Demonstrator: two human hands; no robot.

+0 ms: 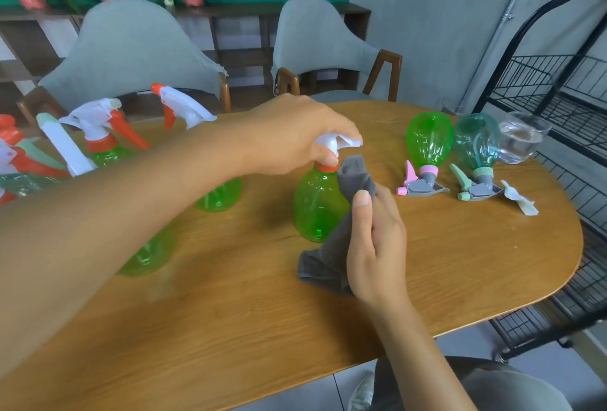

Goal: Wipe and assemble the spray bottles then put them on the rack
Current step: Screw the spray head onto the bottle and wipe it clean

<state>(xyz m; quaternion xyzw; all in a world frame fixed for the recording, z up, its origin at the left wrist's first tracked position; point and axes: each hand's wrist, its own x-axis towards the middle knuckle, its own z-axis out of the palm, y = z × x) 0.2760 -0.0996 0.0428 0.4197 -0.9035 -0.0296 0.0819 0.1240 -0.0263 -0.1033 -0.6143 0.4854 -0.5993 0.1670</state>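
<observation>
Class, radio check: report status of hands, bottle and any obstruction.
Left hand grips spray head of green bottle, upright on table. Right hand holds grey cloth against it. Nothing in the way.

My left hand (292, 135) grips the white trigger head of an upright green bottle (317, 207) on the table (460, 263); my right hand (376, 246) presses a grey cloth (331, 253) against its side. Black rack (558, 89) at right.
</observation>
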